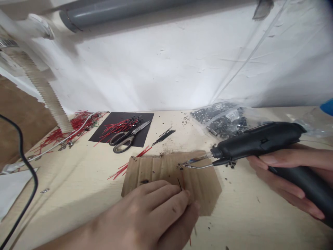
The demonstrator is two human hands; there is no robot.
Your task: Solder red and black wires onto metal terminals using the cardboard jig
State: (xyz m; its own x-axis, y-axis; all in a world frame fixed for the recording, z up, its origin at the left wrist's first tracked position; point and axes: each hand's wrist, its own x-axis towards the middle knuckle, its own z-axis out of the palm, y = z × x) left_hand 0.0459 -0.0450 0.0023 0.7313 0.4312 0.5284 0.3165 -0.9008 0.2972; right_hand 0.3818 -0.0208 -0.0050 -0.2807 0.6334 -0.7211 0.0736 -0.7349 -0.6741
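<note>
My right hand (288, 173) is wrapped around a black soldering gun (257, 140). Its hot tip and the bent metal feed tube reach left over a piece of brown cardboard (208, 194). Low over that cardboard, my left hand (161, 211) is closed with fingertips pinched on thin wires, one black (179, 183) and one red (183, 178). Their ends poke up just below the soldering tip, apart from it. A small dark component (181, 167) lies on the cardboard near the tip. The fingers hide most of the wires' length.
Scissors (123, 146) and red wires (111, 130) lie on a black sheet (145, 133). Behind sits a clear bag (223, 118) of small parts. More red wires (83, 121) pile around a ribbed hose (49, 93). Black wires (165, 134) lie mid-table; a black cable (30, 166) hangs left.
</note>
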